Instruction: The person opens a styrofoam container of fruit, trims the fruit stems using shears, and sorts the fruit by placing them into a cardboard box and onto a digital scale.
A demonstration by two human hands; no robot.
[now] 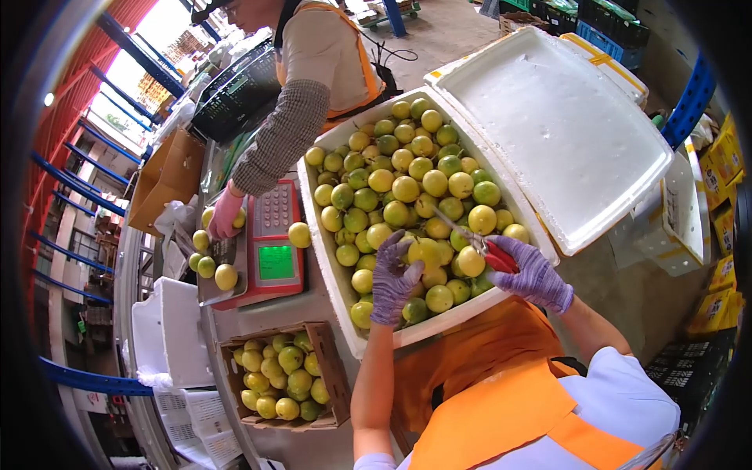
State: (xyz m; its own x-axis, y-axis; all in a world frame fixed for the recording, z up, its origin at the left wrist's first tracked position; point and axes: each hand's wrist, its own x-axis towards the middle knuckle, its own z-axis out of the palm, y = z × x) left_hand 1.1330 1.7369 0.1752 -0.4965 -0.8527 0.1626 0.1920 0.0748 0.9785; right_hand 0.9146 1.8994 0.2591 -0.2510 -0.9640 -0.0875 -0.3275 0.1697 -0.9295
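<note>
A white foam box is filled with yellow and green passion fruits. My left hand, in a purple knitted glove, has its thumb and fingers around a yellow passion fruit at the near part of the box. My right hand, gloved alike, grips red-handled snips. Their thin metal blades point up and left over the fruit, apart from the one in my left hand. Whether the blades are parted I cannot tell.
A co-worker's pink-gloved hand touches fruits on a red digital scale. A cardboard box of passion fruits stands nearer on the metal table. The white foam lid lies right of the big box. Black crates stand behind the scale.
</note>
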